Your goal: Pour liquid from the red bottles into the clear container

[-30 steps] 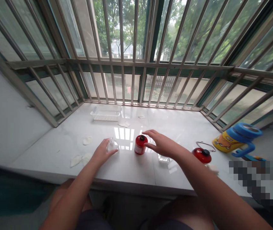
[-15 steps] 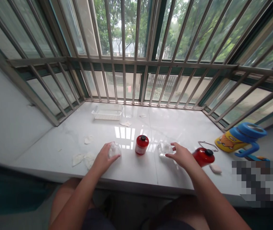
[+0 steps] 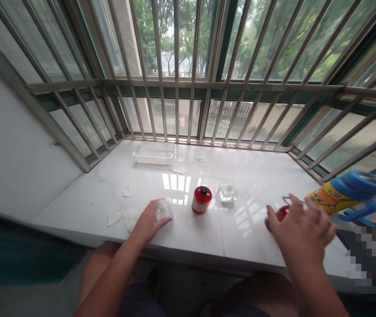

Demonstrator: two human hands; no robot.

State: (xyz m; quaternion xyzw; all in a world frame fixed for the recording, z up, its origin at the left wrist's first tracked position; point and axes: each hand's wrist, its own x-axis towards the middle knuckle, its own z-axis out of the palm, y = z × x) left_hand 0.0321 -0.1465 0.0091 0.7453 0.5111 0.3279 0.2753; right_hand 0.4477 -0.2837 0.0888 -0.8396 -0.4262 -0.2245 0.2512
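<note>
On the left, my left hand (image 3: 148, 223) has its fingers and thumb closed around a small clear glass-like container (image 3: 163, 210) at the white counter. My right hand (image 3: 301, 231) is over the right part of the counter, fingers spread. It covers most of a red bottle (image 3: 277, 215), and whether it touches the bottle I cannot tell. Between my hands stands a second red bottle (image 3: 201, 201), upright with a black cap. Just right of that bottle sits another clear container (image 3: 228, 193), with no hand on it.
A white perforated basket (image 3: 154, 157) lies at the back left. Crumpled white scraps (image 3: 114, 217) are scattered on the counter (image 3: 257, 176). At the right leans a blue and yellow drinking bottle (image 3: 342, 192), near a thin wire loop. Metal bars (image 3: 192, 112) line the window behind.
My right hand has left the clear container and moved right, over the red bottle there. My left hand still holds its container. The view has shifted slightly.
</note>
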